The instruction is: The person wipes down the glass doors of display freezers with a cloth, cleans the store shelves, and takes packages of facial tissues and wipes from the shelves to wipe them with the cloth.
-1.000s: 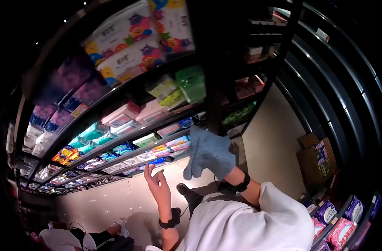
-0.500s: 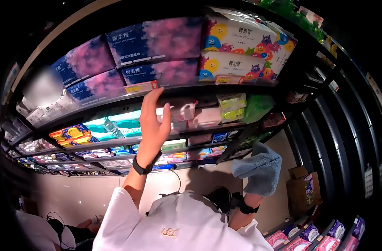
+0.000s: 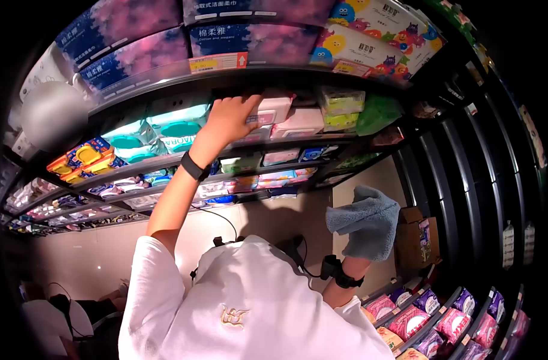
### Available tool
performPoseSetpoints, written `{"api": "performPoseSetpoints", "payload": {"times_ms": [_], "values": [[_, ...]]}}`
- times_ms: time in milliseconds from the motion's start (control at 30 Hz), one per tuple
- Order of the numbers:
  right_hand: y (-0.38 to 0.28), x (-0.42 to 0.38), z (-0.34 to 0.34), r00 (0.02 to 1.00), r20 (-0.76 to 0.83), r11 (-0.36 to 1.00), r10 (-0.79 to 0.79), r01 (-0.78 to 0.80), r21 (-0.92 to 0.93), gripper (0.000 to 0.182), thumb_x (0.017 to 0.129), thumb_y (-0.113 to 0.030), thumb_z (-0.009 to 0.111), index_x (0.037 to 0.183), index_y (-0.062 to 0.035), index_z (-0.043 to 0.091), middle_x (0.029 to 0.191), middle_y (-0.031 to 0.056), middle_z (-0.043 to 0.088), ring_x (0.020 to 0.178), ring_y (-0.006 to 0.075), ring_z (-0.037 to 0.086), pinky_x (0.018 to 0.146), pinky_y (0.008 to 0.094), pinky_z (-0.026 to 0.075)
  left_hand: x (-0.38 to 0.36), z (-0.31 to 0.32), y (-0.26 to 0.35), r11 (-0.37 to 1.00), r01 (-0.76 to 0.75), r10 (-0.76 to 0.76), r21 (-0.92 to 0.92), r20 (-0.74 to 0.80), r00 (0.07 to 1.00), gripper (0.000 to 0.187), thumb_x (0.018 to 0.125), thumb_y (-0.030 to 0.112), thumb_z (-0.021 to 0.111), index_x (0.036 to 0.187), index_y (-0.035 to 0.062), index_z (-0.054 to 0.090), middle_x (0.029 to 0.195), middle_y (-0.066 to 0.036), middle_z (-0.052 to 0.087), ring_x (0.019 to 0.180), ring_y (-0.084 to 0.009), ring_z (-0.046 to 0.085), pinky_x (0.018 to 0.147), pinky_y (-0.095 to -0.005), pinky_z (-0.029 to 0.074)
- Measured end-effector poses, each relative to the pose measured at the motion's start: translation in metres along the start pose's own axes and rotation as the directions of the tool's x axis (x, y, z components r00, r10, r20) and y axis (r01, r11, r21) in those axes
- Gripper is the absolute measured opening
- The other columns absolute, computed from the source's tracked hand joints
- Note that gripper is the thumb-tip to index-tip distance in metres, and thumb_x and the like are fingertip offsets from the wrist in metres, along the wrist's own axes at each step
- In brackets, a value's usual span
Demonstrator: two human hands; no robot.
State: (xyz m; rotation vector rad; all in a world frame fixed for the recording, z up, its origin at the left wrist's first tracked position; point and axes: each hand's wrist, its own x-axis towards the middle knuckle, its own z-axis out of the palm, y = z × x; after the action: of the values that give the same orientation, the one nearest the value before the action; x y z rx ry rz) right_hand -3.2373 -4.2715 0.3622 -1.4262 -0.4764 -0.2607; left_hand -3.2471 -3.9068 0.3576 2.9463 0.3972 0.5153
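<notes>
My left hand reaches into the second shelf tier, its fingers apart at the left end of the pink packs; whether it grips one is unclear. Left of it lie white and teal wipe packs. Above it, the upper shelf's edge carries a price label below blue and pink tissue packs. A blue-grey cloth covers my right hand, low at the right and away from the shelf; its fingers are hidden under the cloth.
Yellow-green packs and a green bag sit further right on the same tier. An open cardboard box stands on the floor. Pink and purple packs fill a lower-right shelf. Another person is at the lower left.
My left hand has moved from the upper shelf's edge down into the tier below. The view has shifted, so the upper shelf sits higher. The cloth remains over my right hand.
</notes>
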Motion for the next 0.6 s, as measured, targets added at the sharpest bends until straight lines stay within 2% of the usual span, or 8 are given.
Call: {"api": "performPoseSetpoints", "payload": {"times_ms": [67,133,200,233,367,433,467,600], "values": [[0.002,-0.007,0.003,0.998,-0.053,0.999,-0.026,0.027,0.031,0.013,0.081,-0.004,0.064,0.078,0.0068,0.071,0.089,0.0144,0.072,0.077,0.0187,0.069,0.069,0.0257,0.055,0.023,0.007,-0.007,0.997,-0.007,0.013,-0.072,0.077,0.997,0.057,0.084,0.036,0.077,0.134,0.0182,0.058,0.114,-0.015,0.07,0.108,-0.0384,0.066,0.088,-0.0497,0.051],[0.018,-0.011,-0.009,0.973,0.088,0.971,-0.213,0.221,-0.092,0.018,0.082,-0.008,0.065,0.08,0.0082,0.072,0.089,0.0153,0.073,0.081,0.0207,0.07,0.074,0.0284,0.056,0.043,0.013,-0.007,0.997,-0.016,0.032,-0.078,0.211,0.977,0.06,0.084,0.035,0.077,0.137,0.0167,0.055,0.112,-0.016,0.071,0.107,-0.0384,0.068,0.085,-0.0485,0.054],[0.016,-0.013,-0.013,0.952,0.203,0.938,-0.227,0.27,-0.218,0.023,0.084,-0.011,0.064,0.086,0.0096,0.072,0.091,0.0163,0.073,0.084,0.0219,0.071,0.077,0.0303,0.057,0.05,0.015,-0.003,0.999,-0.041,0.046,-0.026,0.241,0.969,0.059,0.084,0.035,0.078,0.135,0.0183,0.055,0.111,-0.014,0.072,0.105,-0.038,0.068,0.083,-0.048,0.055],[0.012,-0.014,-0.014,0.96,0.231,0.929,-0.155,0.222,-0.298,0.026,0.086,-0.013,0.063,0.09,0.0103,0.072,0.093,0.0169,0.073,0.084,0.022,0.071,0.077,0.0309,0.057,0.05,0.017,-0.004,0.999,-0.035,0.043,-0.035,0.24,0.97,0.059,0.084,0.035,0.078,0.135,0.0183,0.055,0.111,-0.014,0.072,0.105,-0.038,0.068,0.083,-0.048,0.055],[0.027,-0.023,-0.023,0.985,0.145,0.966,-0.096,0.127,-0.226,0.033,0.093,-0.017,0.06,0.104,0.0119,0.069,0.098,0.0161,0.072,0.086,0.0221,0.07,0.08,0.0325,0.057,0.043,0.031,-0.012,0.996,-0.09,0.091,-0.014,0.118,0.989,0.057,0.08,0.033,0.081,0.13,0.017,0.057,0.106,-0.014,0.072,0.1,-0.0378,0.069,0.081,-0.0485,0.055],[0.034,-0.027,-0.029,0.992,0.128,1.0,0.023,-0.022,-0.011,0.03,0.096,-0.018,0.057,0.102,0.0092,0.068,0.102,0.0186,0.071,0.093,0.0254,0.069,0.088,0.0353,0.055,0.041,0.026,-0.012,0.998,-0.054,0.059,-0.039,0.161,0.985,0.05,0.078,0.029,0.082,0.121,0.0156,0.062,0.107,-0.013,0.073,0.103,-0.0371,0.069,0.08,-0.0485,0.055],[0.037,-0.028,-0.031,0.991,0.123,0.996,0.06,-0.068,0.062,0.03,0.097,-0.019,0.056,0.101,0.0084,0.067,0.103,0.0195,0.07,0.096,0.0265,0.068,0.09,0.0362,0.054,0.039,0.022,-0.012,0.997,-0.072,0.076,-0.036,0.124,0.989,0.056,0.076,0.032,0.085,0.124,0.0156,0.06,0.103,-0.013,0.073,0.099,-0.0373,0.07,0.078,-0.0478,0.055],[0.043,-0.014,-0.033,0.972,0.233,0.932,-0.026,0.108,-0.346,0.016,0.082,-0.011,0.066,0.082,0.0046,0.062,0.086,0.0129,0.065,0.079,0.0186,0.062,0.069,0.0289,0.048,0.028,0.021,-0.008,0.994,-0.107,0.105,0.016,0.065,0.992,0.065,0.077,0.035,0.085,0.131,0.0134,0.055,0.094,-0.017,0.071,0.093,-0.0391,0.069,0.075,-0.0485,0.055]]}}
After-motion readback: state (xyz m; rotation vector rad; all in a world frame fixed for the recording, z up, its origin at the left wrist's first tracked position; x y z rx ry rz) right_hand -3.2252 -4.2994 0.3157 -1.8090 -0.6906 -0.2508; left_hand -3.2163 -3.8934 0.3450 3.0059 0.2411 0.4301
